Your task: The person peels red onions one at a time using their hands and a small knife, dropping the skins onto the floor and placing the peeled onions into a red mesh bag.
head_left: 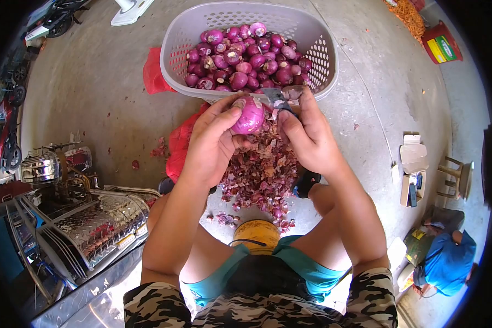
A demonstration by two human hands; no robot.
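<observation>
Bare concrete floor (366, 104) spreads around the grey basket (175, 44), which holds a pile of purple onions (254, 65). On the seated person's side of the basket lies a heap of dry skins (262, 175), with red netting (181, 148) beside it. Well off to the basket's right, a person in blue (448, 262) is bent low.

Just short of the basket's near rim, the left hand (210, 139) has its thumb and fingers clamped around a single onion (248, 116). The bulb is nearly round, a little longer along the line from the basket toward the body; which end is the root cannot be told. It sits on the inner side of the left hand, facing the right hand (311, 136).

In front of the same rim, the right hand pinches a small dark blade (276, 99) between thumb and fingers. The onion lies to the left of these fingers and slightly nearer the body, just beside the blade; whether the two touch is unclear. The blade's long axis slants, its far end toward the basket and over to the onion's side, its near end by the right thumb. The left hand is the nearer one, being wrapped on the bulb.
</observation>
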